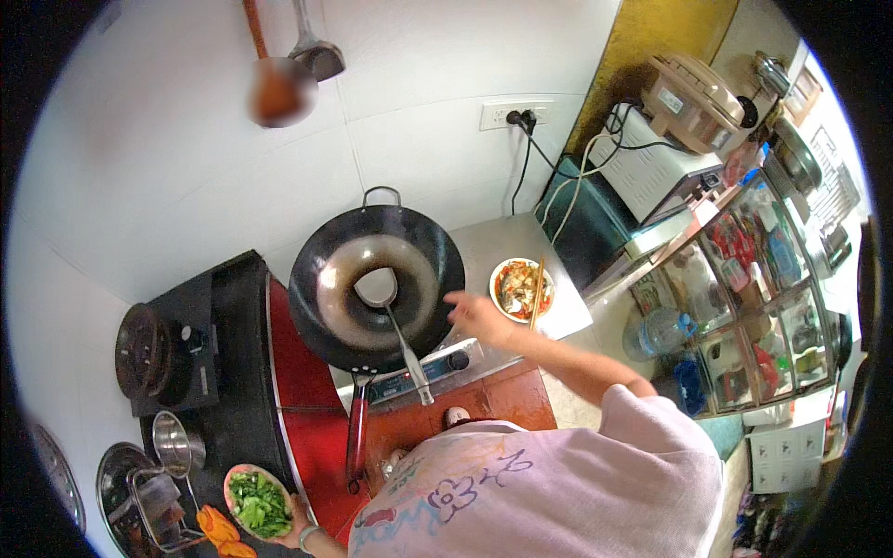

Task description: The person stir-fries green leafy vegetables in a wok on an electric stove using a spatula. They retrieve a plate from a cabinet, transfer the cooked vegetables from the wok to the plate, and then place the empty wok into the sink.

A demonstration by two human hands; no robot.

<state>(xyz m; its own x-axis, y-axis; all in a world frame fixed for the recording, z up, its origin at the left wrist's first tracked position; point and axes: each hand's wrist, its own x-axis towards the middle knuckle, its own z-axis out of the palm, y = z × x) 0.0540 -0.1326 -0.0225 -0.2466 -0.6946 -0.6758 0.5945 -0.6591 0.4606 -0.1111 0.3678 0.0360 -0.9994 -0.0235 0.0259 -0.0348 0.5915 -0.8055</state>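
My left hand (298, 529), with a band at the wrist, grips the rim of a plate (278, 533) piled with chopped green leaves (259, 503). Beside the right rim of a black wok (446, 279), my right hand (483, 319) hangs with its fingers partly spread and nothing in them. A metal wok spatula (401, 335) rests in the wok, its handle lying over the near rim. No food shows inside the wok. Under the wok is a cooker with a control panel and a knob (457, 359).
A bowl of cooked food (513, 282) with chopsticks (537, 293) across it stands to the right. On the left black counter are a gas burner (146, 352), a steel pot (171, 436) and an orange cloth (218, 526). A ladle (282, 91) and a spatula (321, 59) hang on the wall.
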